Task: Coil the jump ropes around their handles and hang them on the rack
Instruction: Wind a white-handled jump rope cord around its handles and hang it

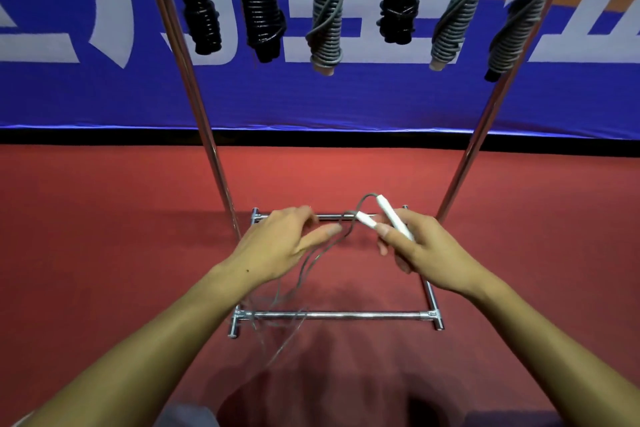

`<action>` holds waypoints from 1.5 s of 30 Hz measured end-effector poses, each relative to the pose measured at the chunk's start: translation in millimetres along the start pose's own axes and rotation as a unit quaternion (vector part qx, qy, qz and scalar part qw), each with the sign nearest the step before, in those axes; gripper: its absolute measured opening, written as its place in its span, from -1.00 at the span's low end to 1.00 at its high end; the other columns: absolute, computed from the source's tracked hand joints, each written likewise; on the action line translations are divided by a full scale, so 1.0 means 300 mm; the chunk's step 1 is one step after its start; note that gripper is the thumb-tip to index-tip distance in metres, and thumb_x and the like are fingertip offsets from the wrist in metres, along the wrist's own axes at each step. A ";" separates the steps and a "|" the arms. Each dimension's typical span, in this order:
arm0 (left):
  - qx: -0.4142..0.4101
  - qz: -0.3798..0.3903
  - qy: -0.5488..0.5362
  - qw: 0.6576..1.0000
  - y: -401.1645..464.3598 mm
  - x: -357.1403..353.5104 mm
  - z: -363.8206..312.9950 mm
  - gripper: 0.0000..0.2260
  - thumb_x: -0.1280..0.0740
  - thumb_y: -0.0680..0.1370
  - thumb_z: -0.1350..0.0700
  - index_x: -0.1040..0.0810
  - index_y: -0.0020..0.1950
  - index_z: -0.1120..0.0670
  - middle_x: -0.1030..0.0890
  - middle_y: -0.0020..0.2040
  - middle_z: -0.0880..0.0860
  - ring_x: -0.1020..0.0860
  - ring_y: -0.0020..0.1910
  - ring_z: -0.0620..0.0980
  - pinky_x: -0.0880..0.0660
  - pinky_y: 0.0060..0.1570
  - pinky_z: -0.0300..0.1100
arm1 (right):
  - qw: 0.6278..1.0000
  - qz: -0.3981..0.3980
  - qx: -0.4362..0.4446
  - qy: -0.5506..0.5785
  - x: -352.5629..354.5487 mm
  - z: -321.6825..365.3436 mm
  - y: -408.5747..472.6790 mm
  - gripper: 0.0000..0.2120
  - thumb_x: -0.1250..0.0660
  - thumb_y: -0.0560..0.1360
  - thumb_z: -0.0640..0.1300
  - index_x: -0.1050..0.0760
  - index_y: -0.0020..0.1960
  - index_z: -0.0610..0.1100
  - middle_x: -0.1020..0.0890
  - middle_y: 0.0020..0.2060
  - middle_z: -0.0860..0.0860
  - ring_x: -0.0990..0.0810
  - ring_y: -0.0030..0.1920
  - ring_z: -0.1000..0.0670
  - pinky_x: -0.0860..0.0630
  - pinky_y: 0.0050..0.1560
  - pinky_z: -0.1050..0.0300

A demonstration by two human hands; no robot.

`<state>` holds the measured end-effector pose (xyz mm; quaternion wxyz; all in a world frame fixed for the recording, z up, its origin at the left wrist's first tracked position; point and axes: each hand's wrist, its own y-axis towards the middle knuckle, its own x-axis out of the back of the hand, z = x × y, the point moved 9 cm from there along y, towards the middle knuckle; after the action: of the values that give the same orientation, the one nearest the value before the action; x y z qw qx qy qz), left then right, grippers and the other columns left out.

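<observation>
Two white plastic jump-rope handles (388, 220) gripped together in right hand (420, 250) | left hand (282, 241) fingers spread, touching thin grey cord (304, 270) | risk: slack cord trailing over chrome rack base (332, 315) may snag or tangle

The handles (388, 218) I hold look like smooth white matt plastic, and the cord (311, 260) like thin grey rubbery line. My rack (332, 315) is shiny chromed metal tube. The floor (104, 218) looks matt red, finely textured. The black coils (258, 3) above gleam glossily; the banner (346, 100) looks like cloth.
</observation>
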<state>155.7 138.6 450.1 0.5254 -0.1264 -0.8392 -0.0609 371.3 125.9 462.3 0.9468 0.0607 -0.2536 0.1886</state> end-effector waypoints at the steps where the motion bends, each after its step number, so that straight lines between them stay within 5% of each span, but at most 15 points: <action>1: -0.030 -0.013 -0.077 0.997 0.002 0.007 -0.035 -0.32 -0.04 0.51 -0.59 -0.54 0.25 -0.09 -0.64 0.12 -0.11 -0.62 0.13 -0.05 -0.56 0.16 0.06 | 1.000 0.019 0.002 0.008 -0.025 0.014 -0.002 -0.78 -0.30 0.70 0.00 -0.52 -0.05 -0.10 -0.60 -0.33 0.04 -0.51 -0.44 -0.02 -0.46 -0.33 0.07; 5: -0.139 0.039 -0.249 0.958 -0.013 -0.014 -0.179 -0.50 -0.36 0.60 -0.28 -0.41 0.49 -0.16 -0.60 0.30 -0.08 -0.56 0.34 -0.12 -0.50 0.37 0.03 | 0.994 0.103 0.001 0.038 -0.132 0.053 -0.019 -0.80 -0.40 0.64 -0.05 -0.52 0.02 -0.19 -0.62 -0.31 -0.11 -0.50 -0.47 -0.04 -0.42 -0.41 0.06; 7: -0.146 0.078 -0.275 0.947 -0.016 -0.025 -0.202 -0.65 -0.40 0.64 -0.16 -0.50 0.40 -0.15 -0.67 0.10 -0.01 -0.66 0.09 -0.01 -0.58 0.17 0.09 | 0.991 0.128 -0.007 0.032 -0.160 0.055 -0.029 -0.76 -0.49 0.58 -0.04 -0.53 0.03 -0.19 -0.63 -0.35 -0.09 -0.50 -0.47 -0.01 -0.42 -0.42 0.11; 10: -0.142 0.046 -0.243 0.958 -0.008 0.012 -0.193 -0.90 -0.37 0.68 -0.01 -0.64 0.16 -0.07 -0.63 -0.19 0.03 -0.54 -0.28 -0.02 -0.52 -0.21 -0.05 | 0.990 0.132 -0.042 0.041 -0.155 0.049 -0.037 -0.67 -0.57 0.51 -0.04 -0.52 0.08 -0.19 -0.63 -0.43 -0.04 -0.51 -0.47 -0.03 -0.43 -0.41 0.09; 13: -0.143 0.058 -0.243 0.958 -0.012 0.015 -0.196 -0.91 -0.36 0.69 0.03 -0.66 0.12 -0.07 -0.67 -0.22 0.00 -0.53 -0.29 -0.08 -0.47 -0.24 -0.09 | 0.990 0.120 -0.043 0.065 -0.122 0.050 -0.038 -0.81 -0.48 0.58 -0.11 -0.54 0.06 -0.19 -0.71 -0.32 -0.04 -0.57 -0.41 -0.03 -0.47 -0.34 0.03; 18: -0.124 0.061 -0.312 0.940 -0.016 0.010 -0.199 -0.92 -0.42 0.66 0.11 -0.68 0.13 -0.02 -0.70 -0.23 0.07 -0.61 -0.23 0.23 -0.50 -0.26 0.05 | 0.986 0.109 -0.067 0.107 -0.101 0.047 -0.043 -0.86 -0.49 0.57 -0.17 -0.61 0.05 -0.23 -0.68 -0.34 -0.08 -0.53 -0.41 0.03 -0.40 -0.41 0.33; 23: -0.076 0.026 -0.404 0.911 0.000 0.033 -0.171 -0.92 -0.43 0.65 0.20 -0.68 0.11 0.17 -0.71 -0.23 0.17 -0.56 -0.30 0.07 -0.49 -0.31 -0.10 | 0.989 0.090 -0.058 0.105 -0.075 0.033 -0.029 -0.83 -0.45 0.61 -0.07 -0.61 0.08 -0.17 -0.75 -0.11 -0.10 -0.67 -0.29 -0.11 -0.57 -0.23 -0.01; 27: -0.047 -0.013 -0.426 0.903 0.017 0.067 -0.111 -0.91 -0.44 0.63 0.23 -0.71 0.10 0.18 -0.73 -0.22 0.18 -0.52 -0.38 0.00 -0.52 -0.30 -0.14 | 0.992 0.058 -0.043 0.103 -0.036 0.013 -0.029 -0.86 -0.45 0.60 -0.11 -0.63 0.10 -0.16 -0.75 -0.10 -0.09 -0.67 -0.31 -0.11 -0.62 -0.23 -0.06; 34: -0.042 -0.118 -0.465 0.876 0.026 0.140 -0.073 -0.89 -0.42 0.63 0.26 -0.72 0.07 0.11 -0.74 -0.22 0.17 -0.52 -0.42 -0.04 -0.58 -0.30 -0.19 | 0.965 -0.094 -0.053 0.240 0.043 -0.042 -0.008 -0.49 -0.54 0.47 -0.33 -0.50 0.35 -0.08 -0.73 0.04 -0.20 -0.70 -0.24 -0.23 -0.70 -0.10 -0.13; 41: -0.013 -0.127 -0.536 0.834 0.039 0.108 -0.120 -0.88 -0.42 0.62 0.24 -0.70 0.13 0.19 -0.73 -0.19 0.24 -0.59 -0.38 0.04 -0.61 -0.25 -0.16 | 0.954 -0.084 -0.057 0.281 -0.138 -0.024 0.012 -0.50 -0.53 0.49 -0.33 -0.49 0.37 -0.13 -0.73 0.17 -0.02 -0.68 0.24 -0.02 -0.57 0.36 -0.05; 45: 0.023 -0.124 -0.589 0.798 0.058 0.094 -0.132 -0.87 -0.43 0.62 0.23 -0.69 0.15 0.19 -0.74 -0.14 0.27 -0.68 -0.30 0.06 -0.64 -0.21 -0.16 | 0.956 -0.061 -0.046 0.285 -0.239 0.002 0.021 -0.53 -0.50 0.53 -0.30 -0.42 0.34 -0.04 -0.76 0.01 -0.03 -0.71 0.13 -0.02 -0.57 0.26 0.07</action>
<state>183.1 150.3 492.3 -0.0794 -0.0202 -0.9964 -0.0199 311.2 108.0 426.9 0.9912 -0.0238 0.0224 0.1284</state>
